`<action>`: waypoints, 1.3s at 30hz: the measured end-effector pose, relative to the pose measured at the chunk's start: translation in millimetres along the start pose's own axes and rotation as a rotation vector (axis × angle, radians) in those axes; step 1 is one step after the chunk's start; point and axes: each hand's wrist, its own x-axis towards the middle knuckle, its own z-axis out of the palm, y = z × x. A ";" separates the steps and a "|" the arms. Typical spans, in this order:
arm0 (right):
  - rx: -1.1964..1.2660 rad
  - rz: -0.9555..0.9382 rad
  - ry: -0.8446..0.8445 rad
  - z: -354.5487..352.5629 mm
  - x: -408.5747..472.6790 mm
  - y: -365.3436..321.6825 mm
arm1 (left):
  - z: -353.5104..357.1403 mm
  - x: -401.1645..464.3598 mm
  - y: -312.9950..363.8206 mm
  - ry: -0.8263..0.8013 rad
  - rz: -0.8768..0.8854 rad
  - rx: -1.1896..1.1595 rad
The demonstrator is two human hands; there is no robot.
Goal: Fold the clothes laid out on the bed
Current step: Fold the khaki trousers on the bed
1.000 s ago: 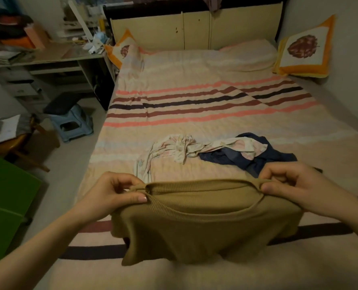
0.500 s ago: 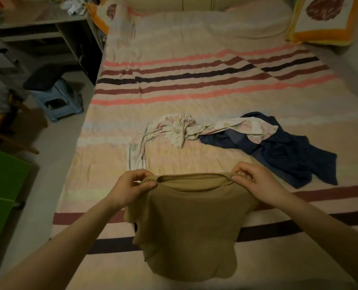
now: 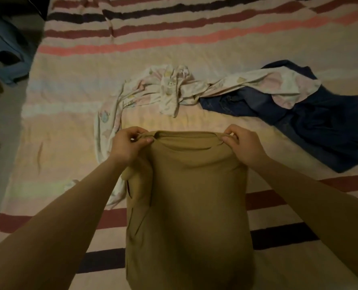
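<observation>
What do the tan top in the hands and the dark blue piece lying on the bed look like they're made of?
Tan top: probably a soft matte knit, perhaps cotton jersey; it hangs limp and smooth with a banded neckline, pinched by the left hand and right hand. Dark blue piece: looks like heavier woven cloth, perhaps denim, with a paler panel and faint seams; the dim light leaves this unsure.

Dim room; striped bed cover [image 3: 174,38], blue stool [image 3: 6,53] (floor, left).
</observation>
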 end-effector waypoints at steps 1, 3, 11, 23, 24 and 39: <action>-0.011 0.006 0.001 7.3 9.3 5.8 | 4.3 9.7 -7.4 0.020 -0.005 -0.001; -0.043 0.012 -0.003 22.2 27.3 16.2 | 12.4 29.0 -20.3 0.065 -0.007 0.011; -0.173 0.043 0.029 72.3 86.5 43.8 | 34.7 77.8 -71.9 0.049 -0.094 0.071; -0.512 -0.084 0.017 100.3 98.2 10.4 | 33.9 -11.6 -111.6 0.177 -0.043 -0.014; -0.491 -0.142 -0.029 107.9 101.8 -2.6 | 34.6 -16.2 -115.3 0.186 -0.073 -0.001; -0.288 -0.381 -0.642 208.3 112.1 -116.5 | -35.3 -26.9 -147.1 -0.017 -0.196 0.264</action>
